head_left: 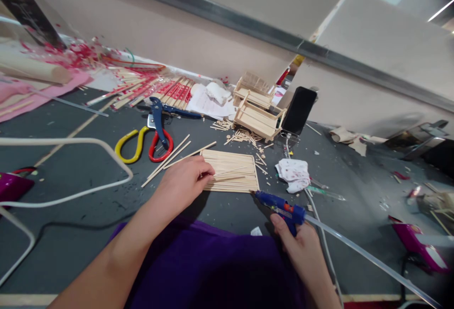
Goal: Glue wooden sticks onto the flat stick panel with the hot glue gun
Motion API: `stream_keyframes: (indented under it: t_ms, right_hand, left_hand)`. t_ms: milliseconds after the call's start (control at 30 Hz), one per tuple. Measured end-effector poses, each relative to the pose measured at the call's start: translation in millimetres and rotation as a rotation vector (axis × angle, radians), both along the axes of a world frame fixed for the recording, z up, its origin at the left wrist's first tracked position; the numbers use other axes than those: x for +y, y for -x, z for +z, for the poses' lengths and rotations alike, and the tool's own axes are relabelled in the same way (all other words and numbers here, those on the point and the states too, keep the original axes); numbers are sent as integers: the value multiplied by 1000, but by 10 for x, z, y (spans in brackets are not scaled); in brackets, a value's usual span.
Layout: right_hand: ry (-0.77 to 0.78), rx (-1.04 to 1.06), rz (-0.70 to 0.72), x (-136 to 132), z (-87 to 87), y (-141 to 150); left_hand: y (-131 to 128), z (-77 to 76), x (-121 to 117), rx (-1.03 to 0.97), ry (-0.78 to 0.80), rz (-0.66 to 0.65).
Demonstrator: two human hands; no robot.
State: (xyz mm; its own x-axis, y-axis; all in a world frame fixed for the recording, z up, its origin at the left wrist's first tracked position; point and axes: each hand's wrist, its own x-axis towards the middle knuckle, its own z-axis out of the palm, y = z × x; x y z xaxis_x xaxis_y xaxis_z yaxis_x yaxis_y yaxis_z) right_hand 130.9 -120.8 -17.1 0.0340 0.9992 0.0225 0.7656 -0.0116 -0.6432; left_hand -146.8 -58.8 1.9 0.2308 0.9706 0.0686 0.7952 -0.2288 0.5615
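Stick [229, 178] pinched in grip of left hand [189, 174], wooden panel [230, 157] beneath, glue gun [278, 203] clasped in right hand [302, 238]

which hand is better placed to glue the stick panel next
Probably the right hand: it holds the glue gun, its nozzle by a corner of the stick panel; the left hand is at the opposite end.

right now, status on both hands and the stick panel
Left hand holding thin wooden stick over stick panel. Right hand gripping blue glue gun, nozzle at panel's near right corner. Loose sticks left of panel.
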Motion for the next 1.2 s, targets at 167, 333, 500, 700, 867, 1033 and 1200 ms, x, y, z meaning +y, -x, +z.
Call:
stream_keyframes:
  t_ms: [167,333,500,700,867,1033,1200]
  right_hand:
    - [-3,-39,40,12,0,41]
    - [8,-65,45,33,9,91]
    - [64,-59,63,37,-1,132]
    - [108,-15,78,38,-25,190]
    - [115,-48,79,46,-16,247]
    - [139,-43,113,52,17,337]
    - [159,-78,96,52,16,403]
  left_hand:
    - [-1,1,-4,2,-3,0]
    - [4,-5,-12,6,-10,4]
    - [10,0,-16,9,-20,8]
    - [20,24,-31,-8,-26,13]
    - [24,27,-27,-21,-32,16]
    - [35,36,-25,-29,-33,16]
    - [60,36,-30,-50,-44,27]
